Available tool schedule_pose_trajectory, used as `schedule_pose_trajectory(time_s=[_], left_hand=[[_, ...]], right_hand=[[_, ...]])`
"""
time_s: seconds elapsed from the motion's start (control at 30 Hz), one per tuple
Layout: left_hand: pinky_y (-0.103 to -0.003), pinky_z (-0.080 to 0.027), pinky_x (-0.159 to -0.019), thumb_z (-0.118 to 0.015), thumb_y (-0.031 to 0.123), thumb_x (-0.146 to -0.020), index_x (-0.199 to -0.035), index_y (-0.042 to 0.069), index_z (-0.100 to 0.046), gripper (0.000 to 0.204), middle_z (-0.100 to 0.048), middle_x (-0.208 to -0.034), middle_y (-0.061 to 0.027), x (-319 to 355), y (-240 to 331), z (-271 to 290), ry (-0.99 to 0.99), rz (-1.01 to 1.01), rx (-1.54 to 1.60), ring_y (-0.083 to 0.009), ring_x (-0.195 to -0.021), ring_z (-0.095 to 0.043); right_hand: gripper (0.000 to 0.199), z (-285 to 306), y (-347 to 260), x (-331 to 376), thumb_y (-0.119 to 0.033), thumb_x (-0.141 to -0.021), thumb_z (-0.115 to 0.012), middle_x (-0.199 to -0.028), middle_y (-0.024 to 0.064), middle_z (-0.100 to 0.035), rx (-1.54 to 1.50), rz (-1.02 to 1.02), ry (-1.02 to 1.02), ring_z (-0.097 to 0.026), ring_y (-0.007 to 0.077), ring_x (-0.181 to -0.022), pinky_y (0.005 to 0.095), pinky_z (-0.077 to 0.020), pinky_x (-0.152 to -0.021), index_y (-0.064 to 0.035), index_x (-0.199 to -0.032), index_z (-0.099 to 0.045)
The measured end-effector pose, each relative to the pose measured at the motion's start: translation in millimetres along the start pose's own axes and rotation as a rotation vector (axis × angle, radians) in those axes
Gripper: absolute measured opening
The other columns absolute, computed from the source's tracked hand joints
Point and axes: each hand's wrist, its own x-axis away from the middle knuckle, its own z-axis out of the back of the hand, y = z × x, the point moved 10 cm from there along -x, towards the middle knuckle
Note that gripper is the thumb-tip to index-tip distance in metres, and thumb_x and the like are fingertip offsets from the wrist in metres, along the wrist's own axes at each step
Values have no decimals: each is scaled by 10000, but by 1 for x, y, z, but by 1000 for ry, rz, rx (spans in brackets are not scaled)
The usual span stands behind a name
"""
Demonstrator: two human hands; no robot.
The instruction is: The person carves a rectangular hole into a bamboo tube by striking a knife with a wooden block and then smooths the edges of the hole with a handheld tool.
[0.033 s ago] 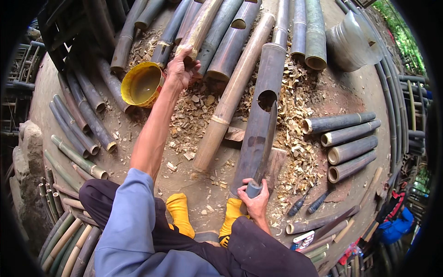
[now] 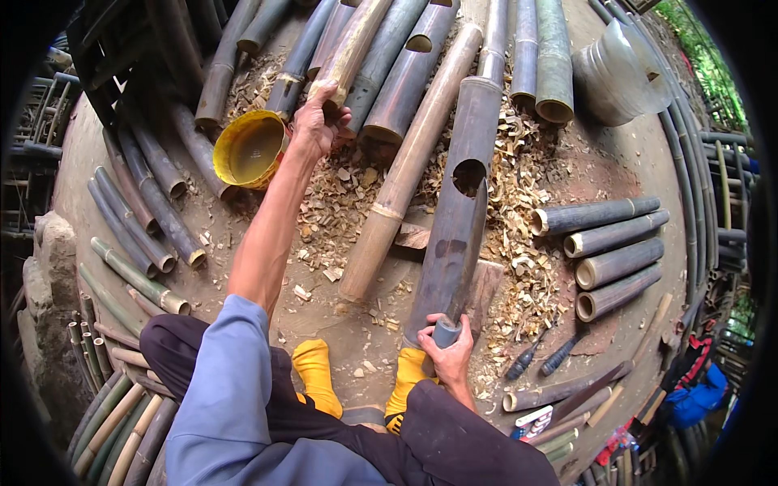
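Note:
My left hand (image 2: 318, 121) reaches far forward and grips the near end of a tan, peeled bamboo pole (image 2: 356, 44) lying among darker poles. My right hand (image 2: 448, 350) is close to my knee, closed around the grey handle of a long blade (image 2: 470, 251). The blade lies along a dark bamboo pole (image 2: 454, 211) with a round hole cut in its side. That pole's near end rests by my yellow-socked foot (image 2: 407, 377). A pale brown pole (image 2: 405, 178) lies between my two hands.
A yellow bucket (image 2: 250, 150) stands left of my left hand. Wood shavings (image 2: 519, 202) cover the ground. Short cut bamboo sections (image 2: 612, 251) lie at the right, two dark-handled tools (image 2: 539, 356) below them. A grey metal vessel (image 2: 616, 73) sits at the back right.

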Motion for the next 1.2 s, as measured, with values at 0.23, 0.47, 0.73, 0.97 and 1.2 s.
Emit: schedule_pose_trajectory(time_s=[0.23, 0.47, 0.73, 0.97, 1.2], left_hand=[[-321, -528, -499, -721, 366, -733, -921, 29, -562, 417, -592, -683, -83, -1, -4, 7, 60, 13, -14, -200, -577, -617], [-286, -503, -538, -648, 523, -749, -993, 39, -553, 551, -601, -752, -92, -1, -4, 11, 0, 46, -48, -152, -587, -570], [-271, -481, -533, -608, 601, -753, -1011, 40, -538, 622, -585, -781, -88, -1, -5, 19, -4, 136, 72, -136, -603, -542], [-308, -490, -706, -715, 388, -713, -1091, 35, -503, 559, -592, -940, -125, 91, -27, 10, 85, -292, -930, -211, -778, -578], [-332, -486, -827, -737, 220, -623, -1161, -6, -474, 640, -567, -1056, -173, 135, -107, -10, -136, -215, -1372, -235, -969, -576]], right_hand=[[381, 8, -9, 0, -32, -722, -700, -736, 57, -641, 0, 37, 39, -594, 95, -665, 250, -485, -635, 21, -1004, -451], [374, 11, -7, -2, -28, -726, -697, -735, 57, -639, -9, 19, 57, -589, 94, -660, 251, -482, -633, 20, -999, -447], [377, 11, -7, -1, -30, -722, -699, -753, 60, -638, -15, 29, 71, -586, 91, -666, 248, -478, -631, 13, -1001, -450], [378, 18, 2, 2, -33, -723, -698, -736, 48, -632, 0, -15, 69, -580, 89, -659, 245, -476, -630, 17, -1009, -456], [344, 23, -16, 10, -31, -722, -692, -716, 44, -629, -16, 39, 90, -584, 95, -644, 243, -473, -623, -1, -996, -488]])
